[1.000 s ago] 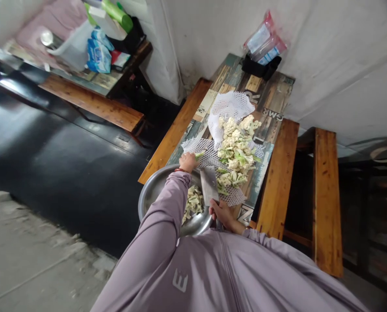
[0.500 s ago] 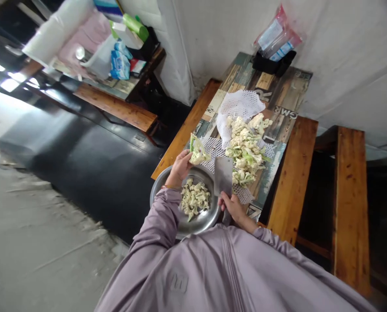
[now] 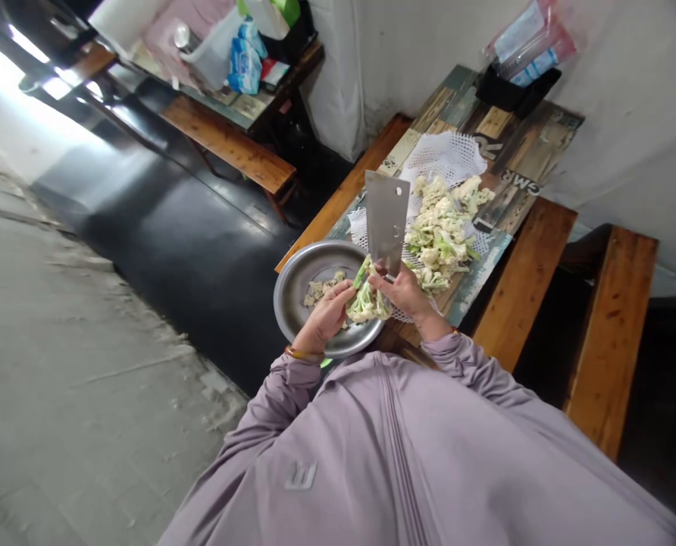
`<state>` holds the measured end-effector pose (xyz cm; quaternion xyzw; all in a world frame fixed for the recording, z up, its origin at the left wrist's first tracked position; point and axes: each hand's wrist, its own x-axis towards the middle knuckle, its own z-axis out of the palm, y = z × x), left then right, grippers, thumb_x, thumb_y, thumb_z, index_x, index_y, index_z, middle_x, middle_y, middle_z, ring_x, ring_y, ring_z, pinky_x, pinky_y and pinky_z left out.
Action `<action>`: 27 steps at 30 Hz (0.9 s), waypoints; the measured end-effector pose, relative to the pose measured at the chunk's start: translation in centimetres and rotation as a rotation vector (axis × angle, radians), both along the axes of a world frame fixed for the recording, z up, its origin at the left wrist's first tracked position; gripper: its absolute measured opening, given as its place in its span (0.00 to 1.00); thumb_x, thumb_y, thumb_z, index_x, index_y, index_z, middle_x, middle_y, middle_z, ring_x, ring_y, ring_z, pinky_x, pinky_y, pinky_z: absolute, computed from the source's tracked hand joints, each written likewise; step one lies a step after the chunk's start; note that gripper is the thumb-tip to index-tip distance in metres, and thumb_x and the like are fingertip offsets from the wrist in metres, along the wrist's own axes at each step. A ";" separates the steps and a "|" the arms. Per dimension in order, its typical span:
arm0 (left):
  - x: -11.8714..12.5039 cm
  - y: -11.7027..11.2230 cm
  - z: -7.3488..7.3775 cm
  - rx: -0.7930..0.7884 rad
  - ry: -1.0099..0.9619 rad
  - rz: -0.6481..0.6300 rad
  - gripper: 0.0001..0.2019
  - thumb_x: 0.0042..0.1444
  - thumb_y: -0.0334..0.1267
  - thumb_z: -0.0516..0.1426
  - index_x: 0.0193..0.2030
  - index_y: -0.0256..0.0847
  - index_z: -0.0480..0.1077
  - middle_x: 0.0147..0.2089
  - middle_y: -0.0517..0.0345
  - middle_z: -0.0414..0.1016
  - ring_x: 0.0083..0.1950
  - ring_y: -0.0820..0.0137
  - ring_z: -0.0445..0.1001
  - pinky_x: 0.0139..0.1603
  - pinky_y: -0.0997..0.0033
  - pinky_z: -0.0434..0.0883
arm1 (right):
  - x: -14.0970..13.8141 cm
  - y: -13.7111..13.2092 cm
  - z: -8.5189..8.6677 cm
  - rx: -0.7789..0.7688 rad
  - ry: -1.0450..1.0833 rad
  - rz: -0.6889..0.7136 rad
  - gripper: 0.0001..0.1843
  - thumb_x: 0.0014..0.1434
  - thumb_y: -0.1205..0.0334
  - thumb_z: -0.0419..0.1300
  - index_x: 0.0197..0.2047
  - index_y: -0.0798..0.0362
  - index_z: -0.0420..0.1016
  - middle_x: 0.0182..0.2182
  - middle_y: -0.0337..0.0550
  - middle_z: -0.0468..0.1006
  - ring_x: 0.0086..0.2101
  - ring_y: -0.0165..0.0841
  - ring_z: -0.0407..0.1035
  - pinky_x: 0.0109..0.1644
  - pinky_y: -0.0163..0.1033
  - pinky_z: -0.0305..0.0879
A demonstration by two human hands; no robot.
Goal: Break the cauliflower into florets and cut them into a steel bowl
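My left hand (image 3: 331, 307) is closed on a piece of cauliflower (image 3: 367, 303) with a green stalk, held over the near right side of a metal basin (image 3: 292, 326). In my right hand (image 3: 405, 292) is a cleaver (image 3: 384, 216), its broad blade pointing up and away from me. The right thumb is close against the cauliflower's stalk. Small cut cauliflower florets (image 3: 322, 288) lie in the basin, partly hidden by my left hand. Beyond my right hand, a heap of larger cauliflower pieces (image 3: 440, 227) rests on white netting (image 3: 445, 155).
The patterned wooden table (image 3: 500, 216) stands between wooden benches (image 3: 528, 277). At its far end is a black holder (image 3: 514, 91) with plastic packages by the wall. A second table at upper left carries a blue packet (image 3: 245, 64) and a plastic tub (image 3: 210, 61).
The cauliflower piece has come down and right, meeting my right hand. The cleaver has risen and its blade stands farther up. The whole view has shifted slightly.
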<state>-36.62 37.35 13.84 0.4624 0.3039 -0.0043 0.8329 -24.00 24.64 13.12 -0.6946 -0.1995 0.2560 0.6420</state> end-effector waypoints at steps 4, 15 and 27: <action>-2.3 -0.2 0.6 0.089 0.008 0.060 0.16 0.51 0.50 0.66 0.38 0.39 0.74 0.35 0.55 0.78 0.36 0.67 0.77 0.38 0.70 0.73 | -2.5 0.1 0.0 0.010 0.032 0.011 0.22 0.51 0.47 0.69 0.45 0.51 0.76 0.42 0.43 0.83 0.42 0.35 0.77 0.51 0.41 0.73; -4.6 1.6 -1.4 0.771 0.209 0.290 0.10 0.55 0.42 0.61 0.40 0.38 0.74 0.39 0.53 0.77 0.43 0.64 0.76 0.47 0.66 0.71 | -6.0 -1.6 -1.6 0.036 0.214 -0.028 0.21 0.53 0.42 0.66 0.38 0.53 0.77 0.26 0.42 0.82 0.31 0.39 0.79 0.32 0.39 0.76; -6.4 -4.5 1.1 0.576 0.054 0.048 0.38 0.33 0.39 0.75 0.56 0.43 0.75 0.59 0.48 0.75 0.61 0.52 0.72 0.59 0.59 0.72 | -6.7 -1.4 -1.0 -0.011 0.002 -0.108 0.23 0.53 0.44 0.66 0.44 0.53 0.75 0.36 0.46 0.82 0.33 0.37 0.78 0.36 0.39 0.76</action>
